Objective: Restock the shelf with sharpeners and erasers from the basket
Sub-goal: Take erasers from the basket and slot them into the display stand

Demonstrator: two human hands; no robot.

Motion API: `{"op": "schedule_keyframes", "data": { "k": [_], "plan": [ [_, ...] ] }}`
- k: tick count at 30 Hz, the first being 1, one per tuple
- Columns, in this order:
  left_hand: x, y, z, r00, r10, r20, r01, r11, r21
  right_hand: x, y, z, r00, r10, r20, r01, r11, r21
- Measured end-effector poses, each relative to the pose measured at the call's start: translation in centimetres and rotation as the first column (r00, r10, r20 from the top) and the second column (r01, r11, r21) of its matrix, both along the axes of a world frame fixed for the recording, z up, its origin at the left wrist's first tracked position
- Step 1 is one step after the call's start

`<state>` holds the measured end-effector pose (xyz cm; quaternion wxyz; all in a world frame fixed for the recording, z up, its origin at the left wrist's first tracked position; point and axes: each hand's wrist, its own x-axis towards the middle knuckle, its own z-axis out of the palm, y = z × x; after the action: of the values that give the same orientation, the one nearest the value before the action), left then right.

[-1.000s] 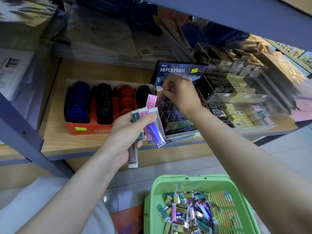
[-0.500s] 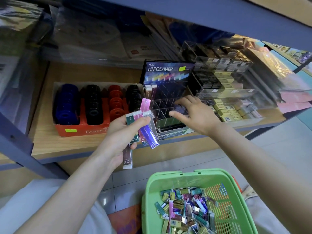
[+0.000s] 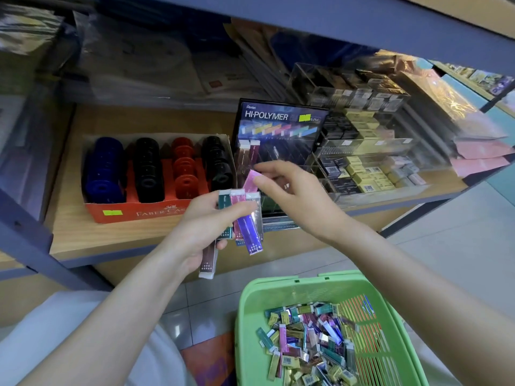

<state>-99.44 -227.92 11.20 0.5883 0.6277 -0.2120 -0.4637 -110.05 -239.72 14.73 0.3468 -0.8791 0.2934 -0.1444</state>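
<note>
My left hand (image 3: 200, 232) grips a fan of several slim wrapped erasers (image 3: 249, 224) in green, pink, purple and maroon, held in front of the shelf edge. My right hand (image 3: 292, 190) pinches the top of the pink eraser (image 3: 249, 181) sticking up from that fan. Behind stands the black HI-POLYMER display rack (image 3: 278, 126) with two erasers in its upper left slots. An orange Faber-Castell box (image 3: 133, 213) of round sharpeners in blue, black and red sits to the left. The green basket (image 3: 250, 302) below holds many loose erasers.
Clear acrylic trays (image 3: 362, 162) of boxed erasers fill the shelf right of the rack. Plastic-wrapped paper goods (image 3: 133, 65) lie at the shelf's back. A blue steel upright (image 3: 25, 232) crosses at left, and a shelf beam (image 3: 334, 20) runs overhead. Grey tiled floor (image 3: 459, 240) lies at right.
My right hand has left the display rack and come back left to the fan of erasers, taking hold of the pink one. The left hand stayed almost still.
</note>
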Motion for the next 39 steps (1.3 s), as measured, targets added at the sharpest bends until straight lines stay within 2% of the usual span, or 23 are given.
{"op": "schedule_keyframes", "data": {
  "k": [5, 7, 11, 14, 16, 18, 20, 22, 26, 31, 35, 39],
  "plan": [
    [-0.3, 0.0, 0.4, 0.997, -0.081, 0.014, 0.081, 0.997, 0.02, 0.1, 0.0, 1.3, 0.997, 0.047, 0.063, -0.062, 0.964, 0.257],
    [-0.2, -0.1, 0.5, 0.995, -0.099, 0.021, 0.099, 0.995, 0.013, -0.4, 0.1, 1.5, 0.992, -0.001, 0.123, -0.041, 0.938, 0.344],
    [-0.2, -0.1, 0.4, 0.994, -0.105, 0.033, 0.104, 0.994, 0.037, -1.7, -0.6, 2.1, 0.947, -0.218, 0.235, 0.084, 0.877, 0.473],
    [-0.1, -0.1, 0.5, 0.998, -0.059, 0.027, 0.059, 0.998, 0.01, -2.7, -1.2, 2.2, 0.962, -0.203, 0.18, 0.07, 0.827, 0.558],
    [-0.1, -0.3, 0.6, 0.999, -0.036, 0.026, 0.036, 0.999, -0.017, -3.0, -1.1, 1.4, 0.996, -0.082, 0.027, 0.062, 0.891, 0.449],
    [0.0, -0.3, 0.7, 1.0, -0.01, 0.016, 0.011, 0.999, -0.031, -3.0, -1.0, 0.8, 0.993, 0.012, -0.12, 0.029, 0.942, 0.335],
    [0.1, -0.3, 0.9, 1.0, 0.014, 0.002, -0.014, 0.999, -0.053, -2.8, -1.3, 0.7, 0.988, 0.039, -0.152, 0.012, 0.947, 0.322],
    [0.2, -0.3, 1.0, 0.999, 0.042, -0.008, -0.042, 0.997, -0.071, -2.3, -1.9, 0.9, 0.991, -0.01, -0.132, 0.051, 0.949, 0.31],
    [0.8, -0.2, 0.9, 0.994, 0.109, -0.027, -0.11, 0.991, -0.072, -0.2, -4.1, 0.9, 0.98, -0.2, 0.005, 0.183, 0.907, 0.38],
    [1.2, -0.2, 0.9, 0.991, 0.13, -0.035, -0.133, 0.988, -0.074, 3.2, -5.4, 0.0, 0.942, -0.303, 0.142, 0.267, 0.937, 0.227],
    [1.5, -0.1, 0.8, 0.991, 0.126, -0.043, -0.128, 0.989, -0.068, 5.1, -6.0, -1.4, 0.951, -0.202, 0.235, 0.204, 0.979, 0.019],
    [1.9, 0.1, 0.8, 0.992, 0.123, -0.043, -0.125, 0.99, -0.059, 5.4, -7.0, -2.1, 0.997, -0.035, 0.062, 0.051, 0.963, -0.266]
  ]
}}
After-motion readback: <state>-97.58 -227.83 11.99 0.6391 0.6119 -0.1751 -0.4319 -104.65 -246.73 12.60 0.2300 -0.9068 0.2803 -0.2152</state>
